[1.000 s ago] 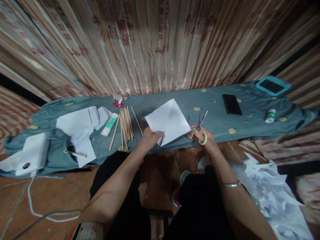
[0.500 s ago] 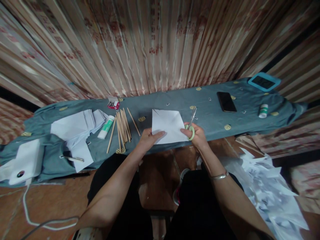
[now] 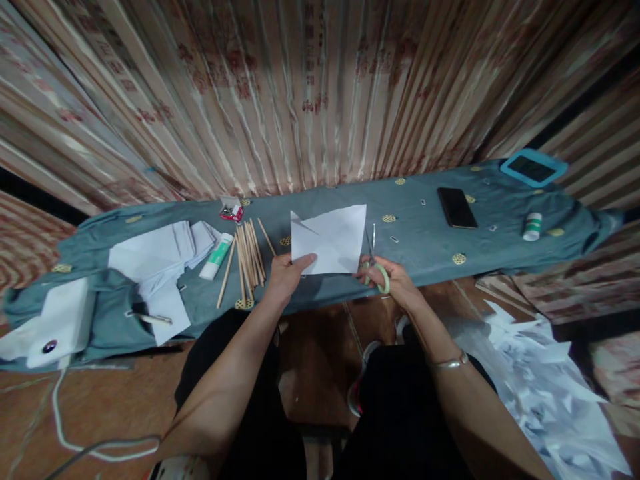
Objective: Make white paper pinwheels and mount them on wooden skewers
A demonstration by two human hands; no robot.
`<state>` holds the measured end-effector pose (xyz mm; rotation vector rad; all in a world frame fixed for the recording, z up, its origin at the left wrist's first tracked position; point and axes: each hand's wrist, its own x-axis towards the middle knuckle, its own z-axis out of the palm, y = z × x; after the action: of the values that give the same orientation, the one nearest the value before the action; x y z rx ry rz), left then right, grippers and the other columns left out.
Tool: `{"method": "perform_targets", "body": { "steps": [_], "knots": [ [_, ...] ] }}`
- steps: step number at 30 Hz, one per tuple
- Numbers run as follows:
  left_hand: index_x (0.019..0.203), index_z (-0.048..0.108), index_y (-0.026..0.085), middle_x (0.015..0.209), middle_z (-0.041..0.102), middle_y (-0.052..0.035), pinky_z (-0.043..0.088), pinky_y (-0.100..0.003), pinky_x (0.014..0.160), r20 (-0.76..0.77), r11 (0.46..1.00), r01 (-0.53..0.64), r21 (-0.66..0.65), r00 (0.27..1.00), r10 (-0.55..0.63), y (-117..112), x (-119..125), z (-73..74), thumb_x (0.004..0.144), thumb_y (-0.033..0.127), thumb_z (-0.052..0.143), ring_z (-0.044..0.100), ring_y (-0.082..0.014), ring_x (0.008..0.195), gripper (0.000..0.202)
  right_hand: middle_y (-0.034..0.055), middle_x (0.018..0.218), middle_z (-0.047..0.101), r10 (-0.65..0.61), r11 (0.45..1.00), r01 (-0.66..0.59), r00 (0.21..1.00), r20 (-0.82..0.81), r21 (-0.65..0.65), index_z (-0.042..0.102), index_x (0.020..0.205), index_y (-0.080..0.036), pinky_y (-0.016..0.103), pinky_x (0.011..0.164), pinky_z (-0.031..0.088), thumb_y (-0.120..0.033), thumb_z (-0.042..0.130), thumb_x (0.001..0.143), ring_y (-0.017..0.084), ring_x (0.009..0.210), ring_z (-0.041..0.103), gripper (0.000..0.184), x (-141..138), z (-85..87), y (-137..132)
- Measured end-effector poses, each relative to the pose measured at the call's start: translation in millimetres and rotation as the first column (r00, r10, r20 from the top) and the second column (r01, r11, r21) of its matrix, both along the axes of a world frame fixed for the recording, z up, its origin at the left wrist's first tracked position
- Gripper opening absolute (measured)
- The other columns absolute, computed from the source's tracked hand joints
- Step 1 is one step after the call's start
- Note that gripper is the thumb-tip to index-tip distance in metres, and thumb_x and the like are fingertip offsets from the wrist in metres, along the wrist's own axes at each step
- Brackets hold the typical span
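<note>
A white sheet of paper [image 3: 330, 241] is held up over the front edge of the cloth-covered table. My left hand [image 3: 286, 275] pinches its lower left corner, thumb on top. A slit runs into the paper from near its upper left corner. My right hand [image 3: 387, 277] has the green-handled scissors [image 3: 376, 270] in its fingers, their blades pointing away from me and slightly apart, beside the paper's right edge. The right fingertips are at the sheet's lower right corner; whether they grip it I cannot tell.
Left of the paper lie wooden sticks [image 3: 250, 253], a glue stick [image 3: 216, 257], a small red box [image 3: 231, 210] and stacked white paper [image 3: 153, 250]. To the right are a phone [image 3: 457, 207], another glue stick [image 3: 533, 227] and a blue-framed device [image 3: 534, 167]. Paper scraps [image 3: 545, 380] fill a bag below.
The paper has shifted slightly left and its outline has changed, with the far right corner now raised. The scissors have turned more upright, and their blades have come apart.
</note>
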<state>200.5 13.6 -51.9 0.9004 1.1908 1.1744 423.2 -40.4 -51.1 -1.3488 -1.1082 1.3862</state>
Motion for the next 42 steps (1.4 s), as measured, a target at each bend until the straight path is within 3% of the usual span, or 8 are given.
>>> {"method": "perform_targets", "body": {
  "steps": [2,5,11,21,29,42],
  "knots": [
    [0.065,0.074,0.012,0.064,0.071,-0.0034,0.045,-0.026,0.06,0.003,0.999,-0.033,0.007,0.999,0.033,2.9,-4.5,4.1,0.041,0.041,0.089,0.058,-0.0134,0.057,0.04,0.005,0.085,0.07,0.169,0.982,-0.169,0.986,0.0,-0.086,0.065,0.104,-0.017,0.024,0.06,0.044,-0.059,0.077,0.062,0.014,0.072,0.06,0.061,10.0,1.0,-7.3],
    [0.066,0.074,0.012,0.065,0.071,-0.0037,0.046,-0.026,0.061,0.016,0.998,-0.062,0.012,0.998,0.062,4.6,-9.2,9.2,0.04,0.042,0.089,0.059,-0.0138,0.058,0.043,0.0061,0.086,0.07,0.339,0.932,-0.33,0.94,0.036,-0.152,0.066,0.105,-0.015,0.024,0.061,0.045,-0.059,0.076,0.065,0.013,0.071,0.06,0.061,20.6,-0.2,-16.4],
    [0.064,0.072,0.01,0.059,0.067,-0.0023,0.045,-0.026,0.058,-0.017,0.998,-0.056,0.004,0.998,0.056,3.8,-12.1,9.3,0.042,0.042,0.087,0.057,-0.013,0.053,0.042,0.0049,0.081,0.069,0.457,0.879,-0.446,0.889,0.032,-0.171,0.067,0.106,-0.012,0.025,0.064,0.049,-0.059,0.074,0.068,0.011,0.068,0.06,0.061,23.0,-3.2,-23.6],
    [0.067,0.071,0.01,0.064,0.07,-0.0041,0.046,-0.025,0.055,-0.016,0.994,-0.11,0.03,0.994,0.11,7.4,-13.3,9.1,0.045,0.039,0.085,0.059,-0.0138,0.055,0.039,0.0053,0.08,0.067,0.481,0.865,-0.477,0.877,-0.01,-0.154,0.065,0.111,-0.01,0.022,0.059,0.045,-0.06,0.073,0.069,0.011,0.067,0.058,0.066,25.0,2.9,-26.3],
    [0.064,0.071,0.011,0.061,0.068,-0.0025,0.045,-0.025,0.054,-0.049,0.999,-0.036,0.01,0.998,0.037,3.8,-8.7,7.9,0.048,0.037,0.084,0.058,-0.0133,0.054,0.033,0.0034,0.078,0.066,0.49,0.85,-0.489,0.87,-0.048,-0.197,0.065,0.111,-0.011,0.025,0.065,0.05,-0.059,0.076,0.066,0.011,0.066,0.059,0.067,17.4,2.3,-24.9],
    [0.064,0.072,0.013,0.061,0.068,-0.0015,0.043,-0.025,0.056,-0.055,1.0,0.004,0.006,0.998,-0.004,1.0,-4.4,5.1,0.05,0.037,0.082,0.056,-0.0126,0.054,0.029,0.0041,0.073,0.066,0.448,0.872,-0.452,0.892,-0.064,-0.19,0.067,0.108,-0.008,0.024,0.057,0.047,-0.057,0.078,0.065,0.01,0.061,0.058,0.066,18.0,1.3,-24.7]
  ]
}}
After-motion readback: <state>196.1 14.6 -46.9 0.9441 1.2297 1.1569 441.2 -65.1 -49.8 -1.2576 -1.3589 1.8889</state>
